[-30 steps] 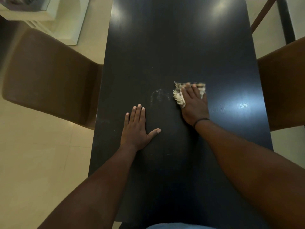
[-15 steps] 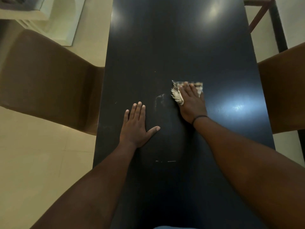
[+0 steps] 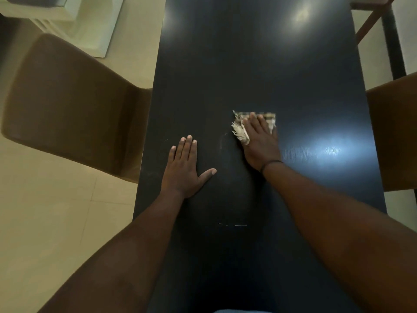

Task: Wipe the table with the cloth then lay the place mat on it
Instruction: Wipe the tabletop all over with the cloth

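Observation:
A long black table [image 3: 259, 64] runs away from me. My right hand [image 3: 259, 143] lies flat with straight fingers on a small checked cloth [image 3: 269, 118] with a pale fringe, pressing it onto the table at middle right. My left hand [image 3: 184, 168] rests flat on the table to the left, fingers straight, thumb spread. A faint whitish smear [image 3: 224, 141] shows between the hands, just left of the cloth. No place mat is in view.
A brown chair [image 3: 67, 105] stands at the table's left side and another brown chair [image 3: 394, 132] at its right. A dark wooden frame [image 3: 388, 41] is at the far right. Short white marks [image 3: 232, 224] lie near the table's front.
The white smear beside the cloth has shrunk and faded. My right hand and the cloth stay at about the same spot; my left hand has not moved.

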